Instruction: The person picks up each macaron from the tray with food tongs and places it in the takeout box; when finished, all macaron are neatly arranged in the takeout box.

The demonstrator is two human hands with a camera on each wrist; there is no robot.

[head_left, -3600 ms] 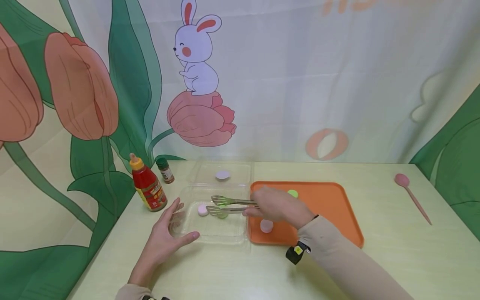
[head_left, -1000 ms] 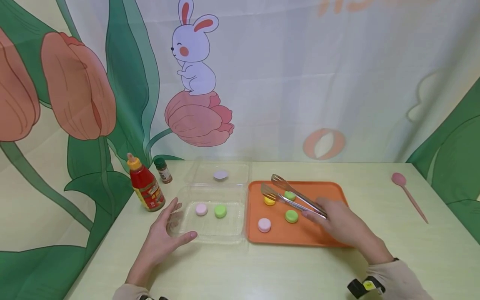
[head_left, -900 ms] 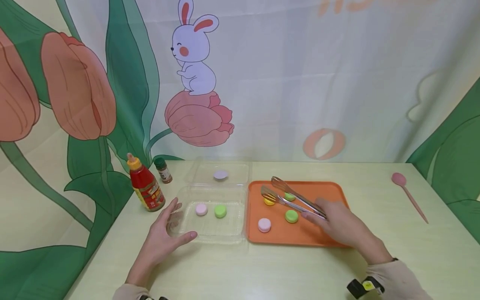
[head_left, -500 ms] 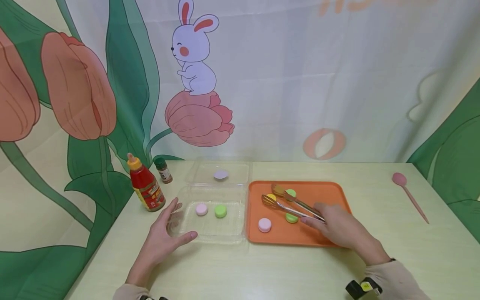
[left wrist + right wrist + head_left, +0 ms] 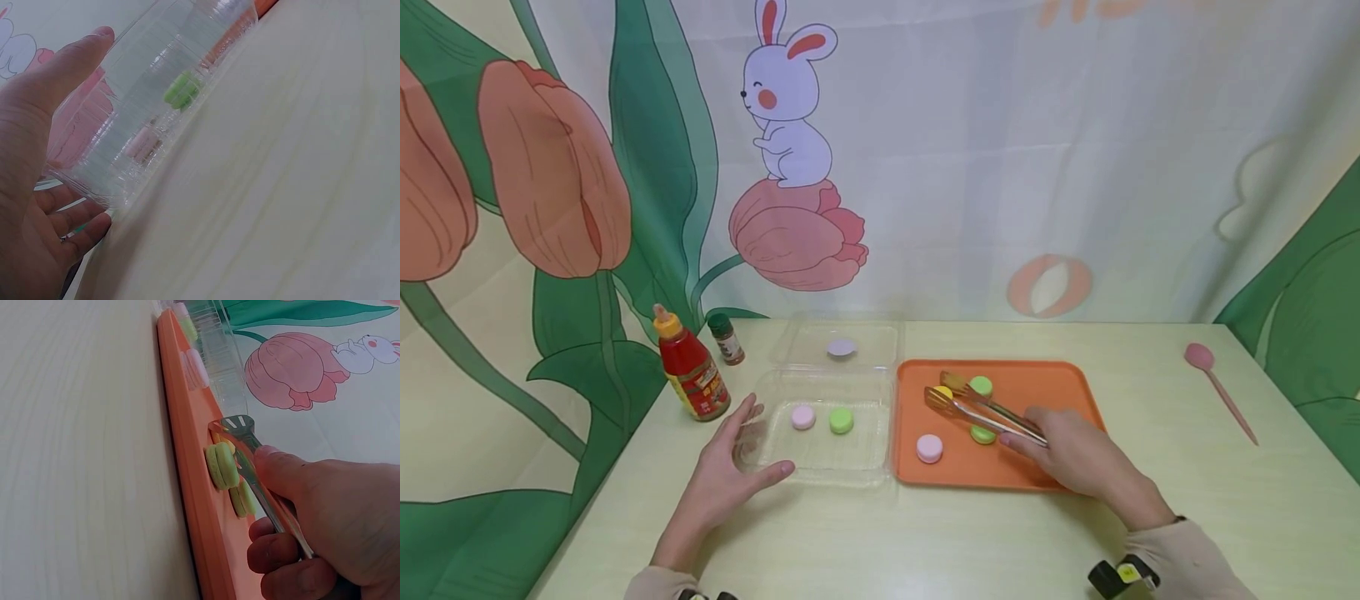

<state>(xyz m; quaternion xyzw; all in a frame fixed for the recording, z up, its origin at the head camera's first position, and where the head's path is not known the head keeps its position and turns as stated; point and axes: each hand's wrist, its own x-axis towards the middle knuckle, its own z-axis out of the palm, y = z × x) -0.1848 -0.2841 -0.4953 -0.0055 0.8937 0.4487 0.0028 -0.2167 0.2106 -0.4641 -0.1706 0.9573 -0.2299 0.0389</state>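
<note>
My right hand grips metal tongs over the orange tray. The slotted tips lie around a yellow macaron, which they partly cover. Two green macarons, a rear one and a front one partly behind the tongs, lie on the tray with a pink macaron. My left hand spreads at the left side of a clear plastic box, thumb extended along its front, fingers at its corner. Inside the box are a pink macaron and a green macaron.
The box's clear lid lies folded back, with a pale oval piece on it. A red sauce bottle and a green-capped jar stand at the left. A pink spoon lies at the right.
A green macaron, under the tong tips at the box earliest, now sits in the box free of them. The tongs moved right to the tray, then lowered and narrowed around the yellow macaron.
</note>
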